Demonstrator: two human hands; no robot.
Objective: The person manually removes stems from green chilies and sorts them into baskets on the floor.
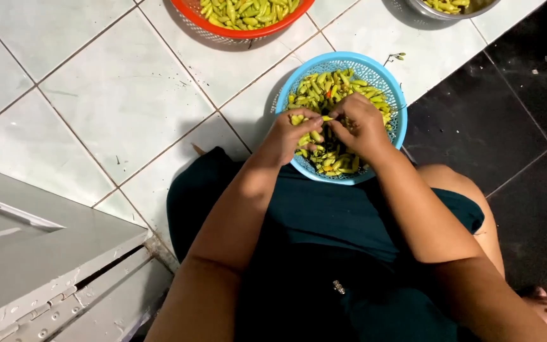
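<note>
Left hand (291, 133) and right hand (363, 126), both pinched shut, grip one green chili (328, 118) above the blue basket (392, 85).

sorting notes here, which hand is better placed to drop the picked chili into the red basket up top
Probably the left hand. It sits over the left side of the blue basket, nearer the red basket at the upper left. The right hand would have to cross over it.
</note>
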